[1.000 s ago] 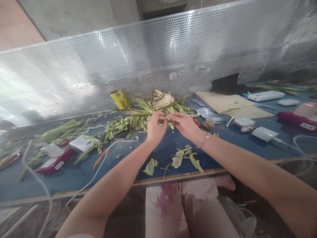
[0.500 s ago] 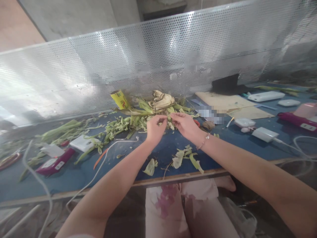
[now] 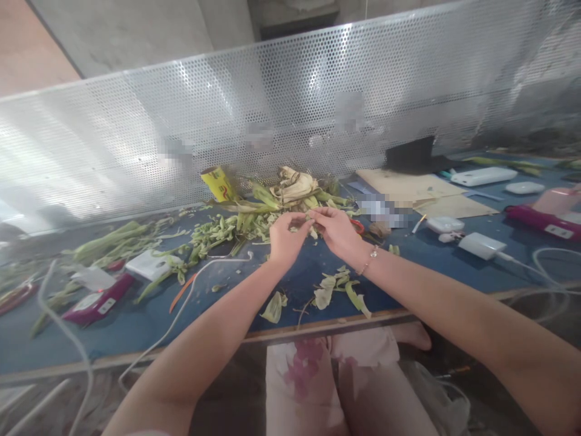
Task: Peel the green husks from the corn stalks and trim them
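My left hand [image 3: 287, 240] and my right hand [image 3: 333, 230] meet fingertip to fingertip over the near side of a green vegetable heap [image 3: 215, 235]. Both are pinched closed, apparently around a small greenish piece [image 3: 309, 216], mostly hidden by the fingers. Behind them lie long green leaves [image 3: 261, 195] and a pale, dried husk-like bundle [image 3: 295, 184]. Nearer the table's front edge are loose peelings [image 3: 329, 288] and a pale leaf [image 3: 274, 307].
A yellow can [image 3: 219, 184] stands at the perforated metal screen [image 3: 290, 91]. On the blue table's left are a white cable [image 3: 181, 303] and a magenta box [image 3: 97, 300]; on its right, cardboard [image 3: 408, 184], a white charger [image 3: 482, 245] and another magenta box [image 3: 540, 222].
My fingertips have come together; they were slightly apart before. The whole view has shifted a little.
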Available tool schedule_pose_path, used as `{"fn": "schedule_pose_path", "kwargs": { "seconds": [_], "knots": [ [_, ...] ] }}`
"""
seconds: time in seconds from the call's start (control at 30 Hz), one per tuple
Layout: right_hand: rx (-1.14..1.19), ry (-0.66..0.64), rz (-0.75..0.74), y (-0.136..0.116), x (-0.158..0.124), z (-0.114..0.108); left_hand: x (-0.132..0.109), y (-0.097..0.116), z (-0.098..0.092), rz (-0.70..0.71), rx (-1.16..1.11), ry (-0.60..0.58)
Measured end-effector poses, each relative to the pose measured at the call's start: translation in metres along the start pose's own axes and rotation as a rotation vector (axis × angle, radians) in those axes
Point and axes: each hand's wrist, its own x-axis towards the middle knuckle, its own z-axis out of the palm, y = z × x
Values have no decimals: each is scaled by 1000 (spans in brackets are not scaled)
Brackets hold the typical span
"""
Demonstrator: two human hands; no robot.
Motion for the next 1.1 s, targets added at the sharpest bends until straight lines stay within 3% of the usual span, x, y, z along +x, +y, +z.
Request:
{"fn": "schedule_pose_path", "kwargs": {
  "seconds": [0.47,0.73,1.1],
  "knots": [
    [-158,-7,-139,4,-1,-1,5,0,-2,-33,-113,-33],
    [-612,-71,-413,-7,-2,-7,6,-2,-2,-97,-191,-3],
    [-669,-85,-381,-7,0,-12,6,-7,-6,84,2,-27]
  ]
}}
